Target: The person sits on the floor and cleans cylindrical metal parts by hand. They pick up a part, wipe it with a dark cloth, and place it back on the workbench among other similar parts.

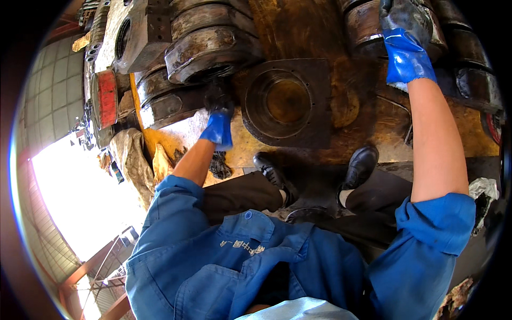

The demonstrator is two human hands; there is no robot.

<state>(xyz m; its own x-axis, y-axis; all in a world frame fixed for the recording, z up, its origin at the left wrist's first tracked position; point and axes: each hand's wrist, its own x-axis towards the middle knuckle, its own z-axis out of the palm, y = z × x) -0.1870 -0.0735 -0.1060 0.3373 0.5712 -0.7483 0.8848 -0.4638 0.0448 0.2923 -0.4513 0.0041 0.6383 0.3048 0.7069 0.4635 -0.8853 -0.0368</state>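
My left hand [219, 98], in a blackened glove with a blue cuff, reaches to the lower end of a large greasy metal cylinder [210, 50]. Its fingers merge with the dark opening there, so their grip is hidden. At the upper right, my right hand [406, 21] wears a matching oily glove and lies against a thick rust-brown metal ring [365, 26]. The thumb stands apart from the rest of that hand; the other fingertips are hard to make out. Between my arms a square dark metal block [314, 125] with a round bore lies flat.
More ribbed cylinders [472, 48] line the right side. At left are a bored metal block [152, 34], a red-faced disc [107, 98] and a grimy cloth [130, 160]. My black shoes [362, 165] stand at the near edge of the oily yellow-brown surface [384, 152].
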